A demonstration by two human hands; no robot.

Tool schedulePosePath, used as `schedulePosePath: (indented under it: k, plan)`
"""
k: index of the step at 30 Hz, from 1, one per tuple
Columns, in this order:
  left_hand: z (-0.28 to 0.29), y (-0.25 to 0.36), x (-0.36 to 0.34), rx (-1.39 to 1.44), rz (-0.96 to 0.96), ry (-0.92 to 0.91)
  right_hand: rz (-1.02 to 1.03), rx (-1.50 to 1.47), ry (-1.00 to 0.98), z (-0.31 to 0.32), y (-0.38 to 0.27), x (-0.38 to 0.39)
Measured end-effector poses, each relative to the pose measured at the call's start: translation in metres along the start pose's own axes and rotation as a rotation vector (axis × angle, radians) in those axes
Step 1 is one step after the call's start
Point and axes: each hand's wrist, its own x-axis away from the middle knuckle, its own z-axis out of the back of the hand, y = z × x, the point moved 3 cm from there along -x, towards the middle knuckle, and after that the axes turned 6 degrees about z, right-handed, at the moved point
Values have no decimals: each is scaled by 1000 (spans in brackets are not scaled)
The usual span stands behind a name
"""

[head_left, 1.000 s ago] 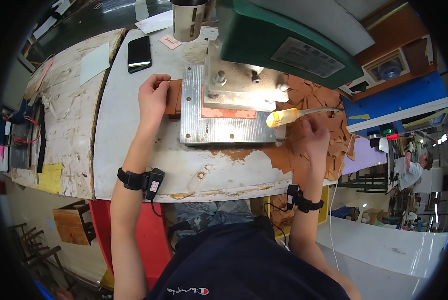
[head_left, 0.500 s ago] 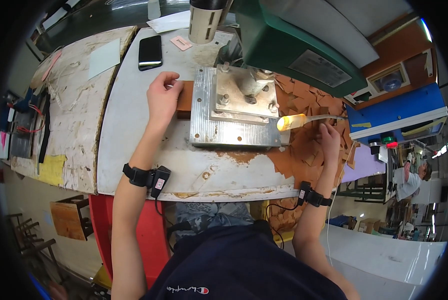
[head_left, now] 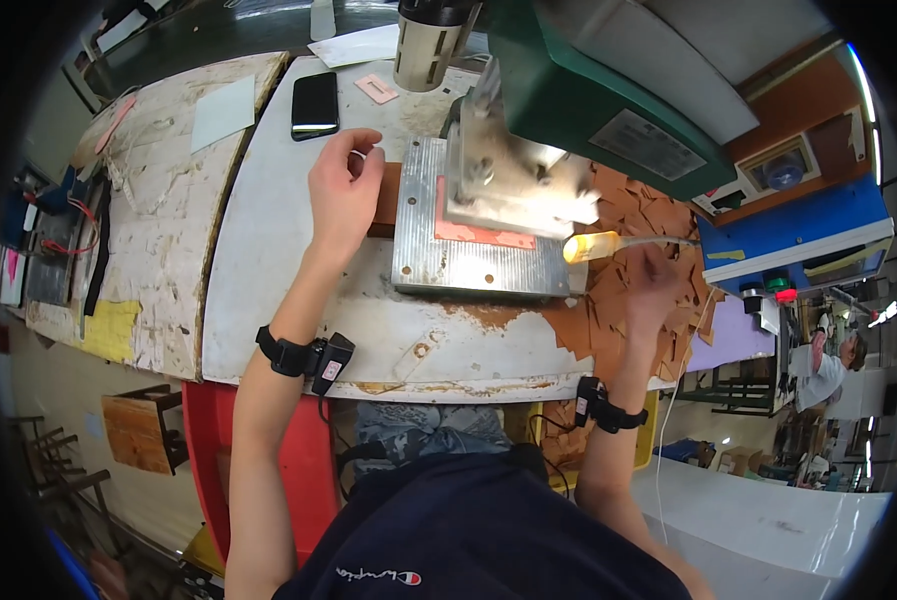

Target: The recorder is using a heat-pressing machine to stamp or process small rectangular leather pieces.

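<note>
Curling loosely in the head view, the left hand has thumb and forefinger tips apart. Brown sheets lie just right of these fingers, the metal bed farther right. Right hand: blurred, finger state cannot be told; yellow lamp left of its fingers, brown pieces around them.

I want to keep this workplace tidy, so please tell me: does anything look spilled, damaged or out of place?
Yes: brown pieces lie in a loose, overlapping heap right of the plate, pointing every way, as if dropped unsorted. The white table looks worn, with a rough brown patch in front of the plate.
</note>
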Motion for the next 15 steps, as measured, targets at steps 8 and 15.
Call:
schedulePosePath:
  k: [8, 15]
  plan:
    - [-62, 32, 30, 556, 197, -512, 44, -259, -145, -72, -67, 6]
    - [-58, 36, 45, -361, -586, -541, -51, -235, -8, -62, -52, 3]
